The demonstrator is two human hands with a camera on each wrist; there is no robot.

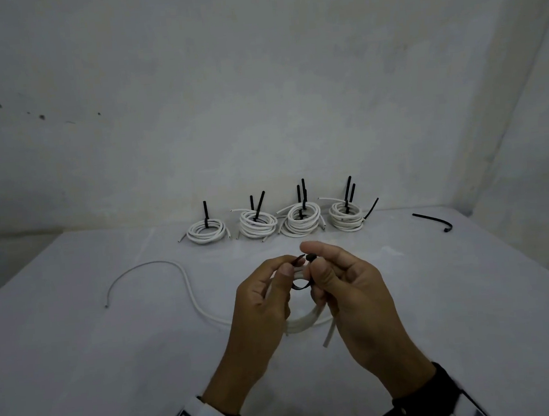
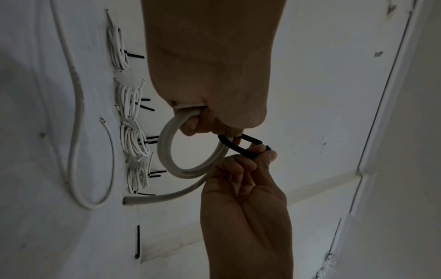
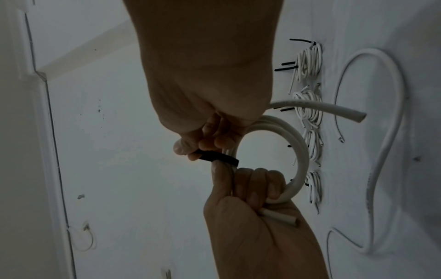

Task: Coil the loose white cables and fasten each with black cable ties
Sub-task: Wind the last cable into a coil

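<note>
Centrally, above the white table [image 1: 80, 357], a coiled white cable [image 2: 167, 151] and the black cable tie [image 2: 230, 146] looped round it are pinched by the left hand [image 1: 262, 308] and right hand [image 1: 350, 297] (bare tabletop on both sides; no writing legible).

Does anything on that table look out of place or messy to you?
Mostly tidy: four tied coils sit in a row at the back. Two things stray: a loose white cable snakes uncoiled across the table's left, and one black tie lies alone, bent, at the far right.
</note>
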